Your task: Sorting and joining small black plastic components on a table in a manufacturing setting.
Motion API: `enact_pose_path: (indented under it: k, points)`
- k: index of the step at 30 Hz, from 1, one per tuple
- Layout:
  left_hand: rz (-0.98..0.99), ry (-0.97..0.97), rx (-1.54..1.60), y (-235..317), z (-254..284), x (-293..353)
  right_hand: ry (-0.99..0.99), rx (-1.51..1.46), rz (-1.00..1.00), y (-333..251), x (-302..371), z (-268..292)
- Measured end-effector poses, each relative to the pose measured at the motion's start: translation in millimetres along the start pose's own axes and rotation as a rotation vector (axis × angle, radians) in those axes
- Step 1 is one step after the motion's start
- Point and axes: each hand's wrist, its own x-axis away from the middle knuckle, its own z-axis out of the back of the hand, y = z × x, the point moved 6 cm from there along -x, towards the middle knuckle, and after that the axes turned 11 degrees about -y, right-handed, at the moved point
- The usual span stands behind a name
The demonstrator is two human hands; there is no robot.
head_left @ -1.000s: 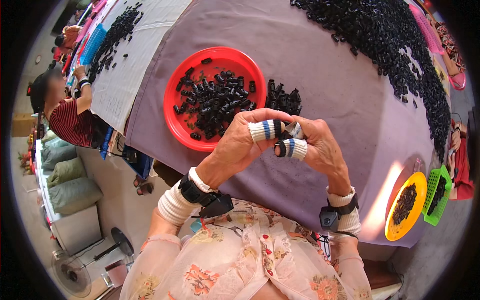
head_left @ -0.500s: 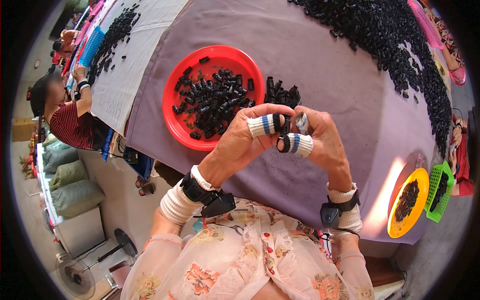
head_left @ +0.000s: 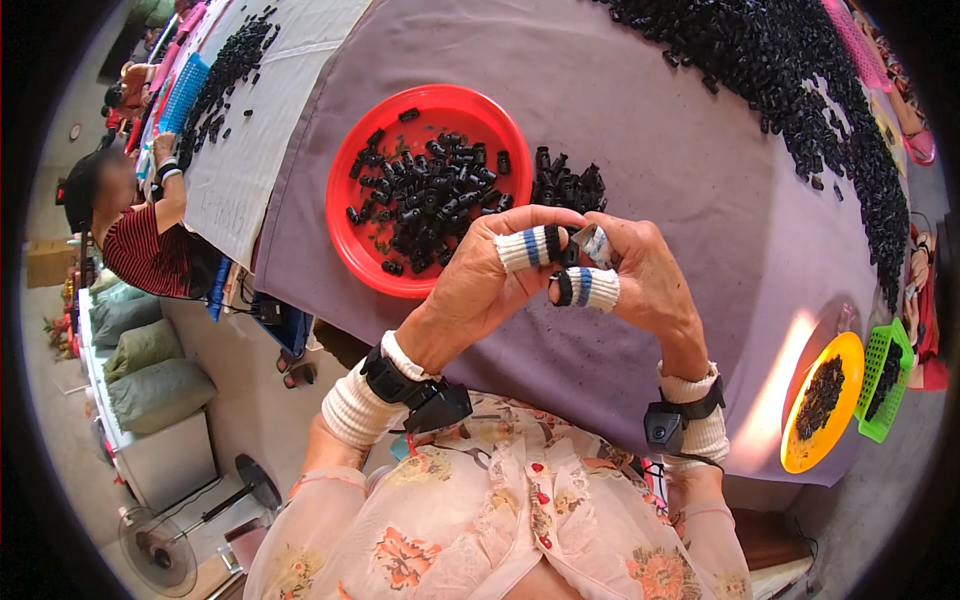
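My left hand [head_left: 487, 262] and my right hand [head_left: 640, 270] meet above the near part of the table, fingertips close together. Between them is a small black plastic part [head_left: 571, 254], mostly hidden by the fingers. White knitted sleeves with blue and black stripes cover my thumbs, and a pale wrap sits around a right finger. My left hand pinches the part from one side, my right from the other. Just beyond the left hand stands a red round tray [head_left: 345, 240] with many black parts in it. A small pile of similar black parts [head_left: 567, 186] lies beside the tray.
A large heap of black parts [head_left: 740, 60] spreads along the far right. At right are a yellow plate [head_left: 848, 375] of dark scraps and a green basket [head_left: 897, 400]. A person in a striped top [head_left: 150, 250] works at left near a blue basket [head_left: 184, 92].
My hands stay together around the black part, with only a slight shift of the right fingers. The view has moved a little.
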Motion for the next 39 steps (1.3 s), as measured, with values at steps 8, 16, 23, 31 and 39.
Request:
enact_pose_path:
  k: [8, 16, 23, 31, 39]
  points:
    - [-0.009, 0.071, -0.114, -1, 7, 2, -0.028, -0.009, 0.031, -8, 0, -4]
    - [-0.05, 0.045, -0.036, 0, 10, 3, 0.161, -0.057, 0.138, -8, 6, 3]
    - [-0.084, 0.062, -0.062, 4, 4, 2, 0.18, -0.056, 0.157, -9, 9, 7]
    - [0.015, 0.062, -0.125, 2, 4, 4, 0.208, -0.041, 0.209, -7, 12, 12]
    - [0.077, 0.04, -0.108, -4, 2, 1, 0.176, 0.056, 0.1, -8, 13, 17]
